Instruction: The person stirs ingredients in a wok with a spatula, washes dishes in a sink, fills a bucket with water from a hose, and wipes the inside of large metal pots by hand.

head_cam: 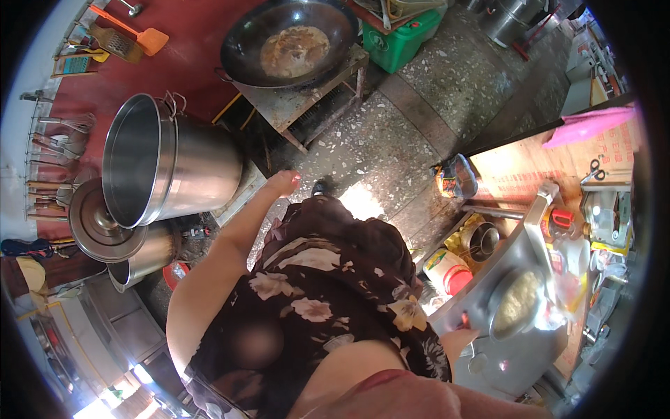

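Observation:
My left hand (285, 183) hangs over the floor, near the stand under the big steel pot. Its fingers look loosely curled, and whether they are fully closed is unclear; no object shows in it. My right hand (461, 341) is low on the right, beside a grey metal worktop (515, 361). The forearm and dress partly hide it, so its grip cannot be made out. Close to its fingertips lies a small round utensil (477, 362) with a thin handle. Just beyond is a metal bowl (517, 304) holding something pale yellow.
A large wok (288, 44) with brownish residue sits on a metal stand ahead. To the left are a tall steel pot (172, 162) and a round lid (107, 220). A green bin (400, 42) stands beyond. Right are scissors (595, 170), a pink cloth (591, 125) and a red-lidded tub (450, 272).

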{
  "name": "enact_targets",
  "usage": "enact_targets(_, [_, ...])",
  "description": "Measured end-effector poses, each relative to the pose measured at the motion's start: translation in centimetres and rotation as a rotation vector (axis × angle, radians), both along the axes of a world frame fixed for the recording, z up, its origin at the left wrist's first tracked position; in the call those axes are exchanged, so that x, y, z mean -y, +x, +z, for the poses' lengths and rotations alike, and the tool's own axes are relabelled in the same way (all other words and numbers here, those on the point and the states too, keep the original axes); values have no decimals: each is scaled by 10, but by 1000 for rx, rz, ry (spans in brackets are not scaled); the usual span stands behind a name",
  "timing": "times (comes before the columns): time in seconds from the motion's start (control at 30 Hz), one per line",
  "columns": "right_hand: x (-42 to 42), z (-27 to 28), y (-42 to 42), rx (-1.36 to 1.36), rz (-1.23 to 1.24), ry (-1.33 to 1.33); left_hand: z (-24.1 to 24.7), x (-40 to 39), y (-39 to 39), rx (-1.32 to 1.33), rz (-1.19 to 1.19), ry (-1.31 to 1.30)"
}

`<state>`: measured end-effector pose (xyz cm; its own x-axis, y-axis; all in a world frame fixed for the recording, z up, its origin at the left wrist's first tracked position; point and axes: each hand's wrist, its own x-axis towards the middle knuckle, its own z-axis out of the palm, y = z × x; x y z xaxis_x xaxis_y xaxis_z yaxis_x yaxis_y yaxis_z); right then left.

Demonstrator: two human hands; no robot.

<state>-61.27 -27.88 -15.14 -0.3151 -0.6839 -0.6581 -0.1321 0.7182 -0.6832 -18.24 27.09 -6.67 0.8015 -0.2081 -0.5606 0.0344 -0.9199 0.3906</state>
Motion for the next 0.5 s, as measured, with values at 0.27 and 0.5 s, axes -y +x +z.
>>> enact_targets(0.27, [33,84,13,-550,-161,-216,-39,-31,0,-5,-33,-9])
enact_targets(0.5, [-47,232,258,-724,182,-1092,-63,-67,58,-46,149,-85])
